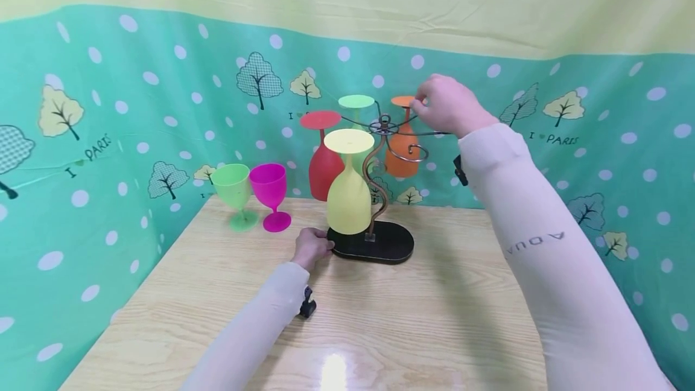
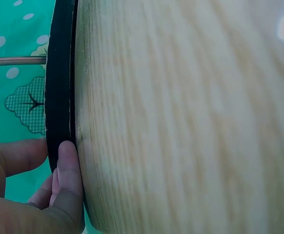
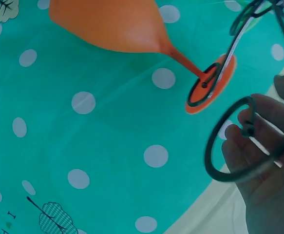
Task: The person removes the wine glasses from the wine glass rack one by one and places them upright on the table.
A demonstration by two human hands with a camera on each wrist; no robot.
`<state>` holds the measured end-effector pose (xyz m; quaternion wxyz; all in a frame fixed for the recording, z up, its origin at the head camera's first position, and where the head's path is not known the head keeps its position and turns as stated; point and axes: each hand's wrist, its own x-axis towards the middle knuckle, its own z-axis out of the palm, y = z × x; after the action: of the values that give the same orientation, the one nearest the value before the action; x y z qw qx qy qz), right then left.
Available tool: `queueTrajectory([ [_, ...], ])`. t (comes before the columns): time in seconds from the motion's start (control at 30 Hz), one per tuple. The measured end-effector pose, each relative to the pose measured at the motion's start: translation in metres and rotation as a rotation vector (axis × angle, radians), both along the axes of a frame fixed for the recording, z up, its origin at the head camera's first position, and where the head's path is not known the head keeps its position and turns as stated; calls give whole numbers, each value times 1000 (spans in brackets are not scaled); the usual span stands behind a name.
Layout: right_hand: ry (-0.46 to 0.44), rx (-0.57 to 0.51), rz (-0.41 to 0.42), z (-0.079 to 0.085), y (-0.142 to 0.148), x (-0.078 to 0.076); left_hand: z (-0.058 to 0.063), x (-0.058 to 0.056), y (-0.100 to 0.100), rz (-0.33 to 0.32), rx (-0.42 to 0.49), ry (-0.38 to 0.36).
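A metal stemware rack with curled arms and a wavy stem stands on a black oval base [image 1: 388,249]. My left hand [image 1: 312,246] pinches the left end of that base between thumb [image 2: 27,155] and fingers. Upside down on the rack hang a yellow goblet [image 1: 349,198], a red goblet [image 1: 324,168], a pale green goblet [image 1: 356,101] and an orange goblet [image 1: 403,152]. Beside the orange goblet's foot is my right hand [image 1: 450,104], its fingers loosely bent and holding nothing. In the right wrist view, a curled rack arm [image 3: 212,151] crosses in front of these fingers.
A green goblet [image 1: 233,186] and a magenta goblet [image 1: 269,186] stand upright at the table's back left. The wooden table [image 1: 407,324] ends at a teal and yellow patterned cloth [image 1: 179,131] hanging behind and at both sides.
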<state>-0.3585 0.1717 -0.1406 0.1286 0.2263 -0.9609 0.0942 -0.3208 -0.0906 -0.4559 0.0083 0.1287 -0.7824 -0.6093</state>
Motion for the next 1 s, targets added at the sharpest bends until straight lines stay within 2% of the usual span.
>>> queueTrajectory([
  [0.13, -65, 41, 1, -4, -3, -7, 1, 0, 0, 1, 5, 1],
  [0.37, -177, 74, 15, -9, -3, -10, 1, -1, -2, -13, 8, -4],
  [0.57, -223, 79, 4, -15, -2, -11, 0, 0, -3, -18, 6, -1],
  [0.77, -238, 78, -22, -16, -4, -7, 0, 2, -2, -6, 10, -7],
  [1.0, -189, 83, -28, -18, -3, 0, 0, 1, -1, -21, -9, -5],
])
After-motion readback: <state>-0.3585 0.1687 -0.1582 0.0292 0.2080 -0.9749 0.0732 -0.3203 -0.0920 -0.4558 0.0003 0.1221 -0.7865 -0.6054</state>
